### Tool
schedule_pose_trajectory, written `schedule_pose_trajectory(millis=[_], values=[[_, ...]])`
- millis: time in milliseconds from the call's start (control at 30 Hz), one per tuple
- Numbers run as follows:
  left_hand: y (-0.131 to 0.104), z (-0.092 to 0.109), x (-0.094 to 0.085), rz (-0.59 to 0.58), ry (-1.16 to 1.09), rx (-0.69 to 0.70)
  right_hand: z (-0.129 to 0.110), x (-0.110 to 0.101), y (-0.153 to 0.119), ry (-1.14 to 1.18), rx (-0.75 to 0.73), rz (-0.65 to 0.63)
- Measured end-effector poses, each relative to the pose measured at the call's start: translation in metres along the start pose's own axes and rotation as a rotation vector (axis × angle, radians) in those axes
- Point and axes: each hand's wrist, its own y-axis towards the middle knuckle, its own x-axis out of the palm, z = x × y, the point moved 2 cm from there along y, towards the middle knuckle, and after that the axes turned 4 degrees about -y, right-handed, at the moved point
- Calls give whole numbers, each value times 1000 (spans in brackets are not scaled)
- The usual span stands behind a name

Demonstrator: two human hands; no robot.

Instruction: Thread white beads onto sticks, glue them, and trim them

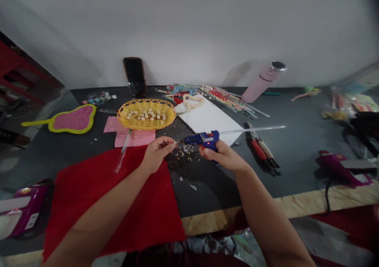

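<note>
1. So, a blue glue gun (194,139) is held by the right hand (220,153), fingers wrapped round the handle, with a tiny red light lit on its side.
2. A small pale bit (175,143) is pinched by the left hand (156,153), thumb and finger narrowed, right at the nozzle's tip; whether it's touched by the nozzle can't be told.
3. With the clock centred on the gun, the nozzle is aimed at 9, and a clear glue stick (263,129) is poked out the back toward 3.
4. Pale crumbs (186,153) are scattered over the dark table (207,192) around 8.
5. Small pale cubes (145,115) are kept in a yellow basket (148,127) at about 10.
6. A white sheet (214,115) is laid between 12 and 1, and red-handled pliers (258,149) are parked just past 3.
7. A red cloth (151,211) is spread near 8, a phone (135,77) is propped between 10 and 11, and a pink bottle (260,86) is stood between 1 and 2.
</note>
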Motion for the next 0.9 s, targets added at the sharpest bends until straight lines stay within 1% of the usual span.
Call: schedule_pose_trajectory(millis=[433,600,900], values=[[0,0,0,-4,13,8,6,0,-1,5,32,11],[0,-1,-1,-7,2,11,5,0,-1,25,7,-7],[-1,-1,0,-5,-20,6,5,-2,0,-12,4,2]])
